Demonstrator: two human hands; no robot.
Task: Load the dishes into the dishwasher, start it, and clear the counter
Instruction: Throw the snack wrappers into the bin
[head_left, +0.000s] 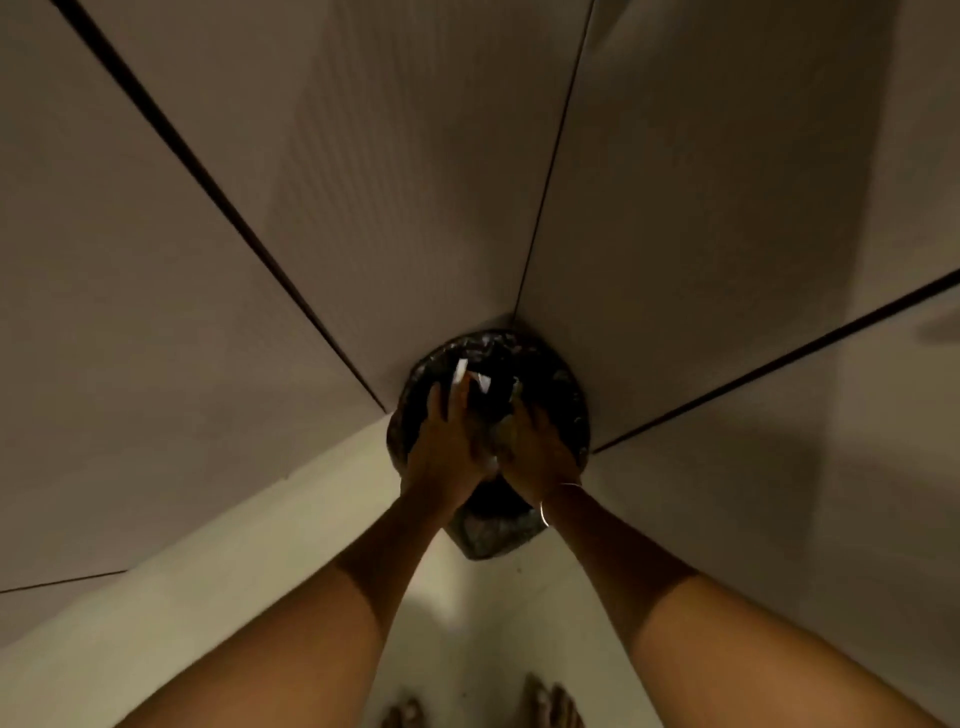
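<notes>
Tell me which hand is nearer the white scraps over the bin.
Left. The left hand reaches right up to the white scraps above the black-lined bin; the right hand is beside it, off to the scraps' right and lower in the picture.

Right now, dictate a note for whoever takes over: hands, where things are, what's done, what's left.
Hands: left hand and right hand are close together over the bin, with pale scraps at the fingertips. It is too dark to tell the grip.
Things: the bin has a black liner and stands on the floor in the corner of the cabinets.
Done: cannot tell; dishwasher, dishes and counter are out of view.
Left: probably drop the scraps in the bin, then check the counter and the dishwasher.
</notes>
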